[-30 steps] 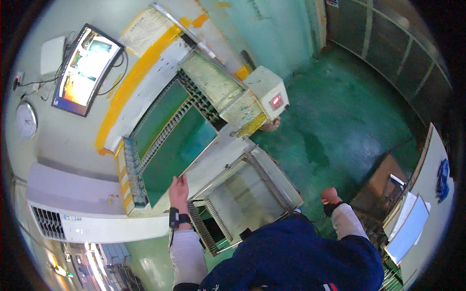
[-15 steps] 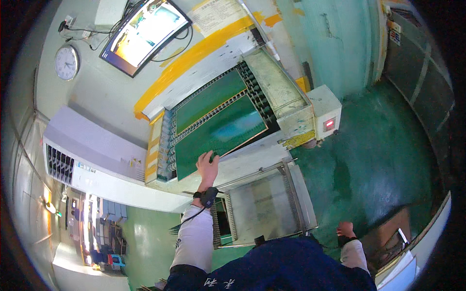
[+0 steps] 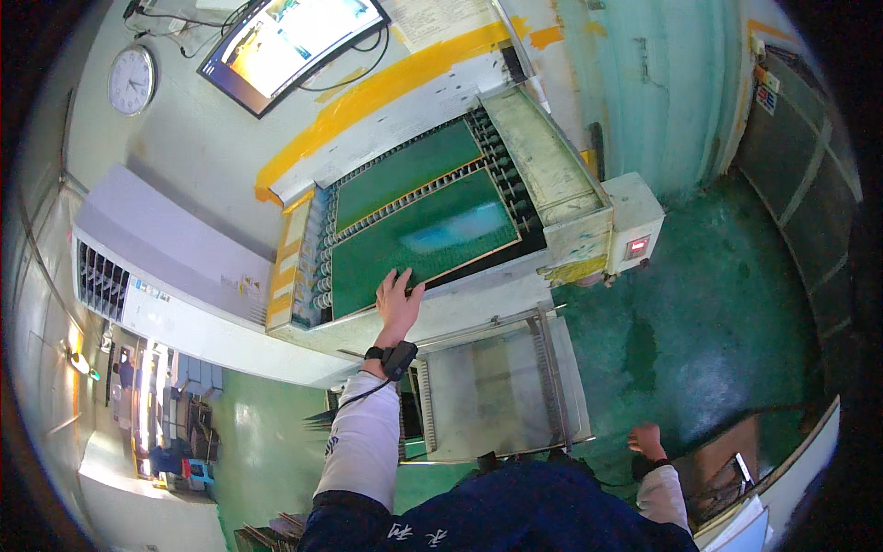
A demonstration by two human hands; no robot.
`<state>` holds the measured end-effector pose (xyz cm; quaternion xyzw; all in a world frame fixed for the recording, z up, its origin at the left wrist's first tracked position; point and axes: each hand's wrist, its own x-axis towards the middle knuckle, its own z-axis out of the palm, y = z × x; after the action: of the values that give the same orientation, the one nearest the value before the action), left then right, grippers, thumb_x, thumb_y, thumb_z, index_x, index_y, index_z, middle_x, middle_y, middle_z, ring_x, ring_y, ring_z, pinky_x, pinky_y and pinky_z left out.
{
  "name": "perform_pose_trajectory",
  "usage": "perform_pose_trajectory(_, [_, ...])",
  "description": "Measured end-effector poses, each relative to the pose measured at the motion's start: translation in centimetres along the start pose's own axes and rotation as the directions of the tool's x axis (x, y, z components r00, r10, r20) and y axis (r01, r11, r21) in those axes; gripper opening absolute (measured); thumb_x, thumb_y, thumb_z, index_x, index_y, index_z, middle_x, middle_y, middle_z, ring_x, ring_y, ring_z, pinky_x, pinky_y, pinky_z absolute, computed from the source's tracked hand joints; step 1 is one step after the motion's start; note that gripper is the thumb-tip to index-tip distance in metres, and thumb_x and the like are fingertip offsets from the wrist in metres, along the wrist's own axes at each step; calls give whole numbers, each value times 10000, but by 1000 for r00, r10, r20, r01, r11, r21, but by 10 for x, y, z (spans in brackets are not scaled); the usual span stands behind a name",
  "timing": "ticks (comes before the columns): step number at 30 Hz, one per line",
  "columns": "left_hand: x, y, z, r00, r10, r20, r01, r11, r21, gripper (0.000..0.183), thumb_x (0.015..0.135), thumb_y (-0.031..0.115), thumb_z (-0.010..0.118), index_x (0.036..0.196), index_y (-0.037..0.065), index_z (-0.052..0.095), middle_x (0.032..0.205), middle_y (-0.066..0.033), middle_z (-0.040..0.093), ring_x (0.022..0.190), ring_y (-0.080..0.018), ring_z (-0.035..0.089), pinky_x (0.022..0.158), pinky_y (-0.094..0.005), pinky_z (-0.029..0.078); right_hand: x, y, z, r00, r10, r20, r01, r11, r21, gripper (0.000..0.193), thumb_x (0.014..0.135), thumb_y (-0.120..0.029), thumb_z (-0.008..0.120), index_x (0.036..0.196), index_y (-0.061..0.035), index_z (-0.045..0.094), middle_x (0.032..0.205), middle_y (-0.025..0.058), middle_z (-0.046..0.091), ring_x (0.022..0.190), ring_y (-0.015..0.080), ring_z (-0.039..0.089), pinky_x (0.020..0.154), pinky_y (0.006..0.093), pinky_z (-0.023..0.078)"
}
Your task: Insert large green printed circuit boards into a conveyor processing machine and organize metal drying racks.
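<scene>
My left hand (image 3: 397, 305) is open, its fingers spread at the near edge of a flat green panel (image 3: 428, 235) with a thin copper-coloured border. The fingertips lie on or just over the panel's near left part; I cannot tell if they press on it. That panel rests on the black rollers (image 3: 515, 189) of a conveyor. Behind it, a second green panel (image 3: 409, 175) lies on the same rollers. My right hand (image 3: 647, 442) hangs low at my right side, fingers curled, apart from everything, with nothing visible in it.
Below the conveyor stands a metal-framed rack (image 3: 492, 386) with a grey flat surface. A control box (image 3: 635, 225) with a red display juts out at the conveyor's right end. To the left is a white air-conditioner unit (image 3: 175, 262). A screen (image 3: 285, 51) hangs above. Boards (image 3: 782, 478) lean at lower right.
My left hand's fingers have spread from a curled grip at the panel's near edge. The near panel sits slightly farther in on the rollers. My right hand stays low at my side.
</scene>
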<state>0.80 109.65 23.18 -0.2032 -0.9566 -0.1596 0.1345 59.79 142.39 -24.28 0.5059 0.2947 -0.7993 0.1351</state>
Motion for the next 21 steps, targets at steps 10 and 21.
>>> perform_pose_trajectory(10, [-41,-19,-34,968,153,-200,-196,956,-216,332,796,216,628,1097,84,590,1125,-131,546,1050,-310,481,911,-402,370,-104,-123,191,905,-425,-15,413,888,-201,107,794,-103,584,709,-52,545,637,64,569,458,160,520,370,314,396])
perform_pose_trajectory(21, [-269,-216,12,896,-327,299,405,879,-252,392,755,201,672,1065,-13,561,877,-156,590,861,-308,558,774,-399,447,-101,-137,351,900,-390,196,436,781,-448,128,815,-154,616,821,-32,578,655,35,559,538,109,516,444,251,408])
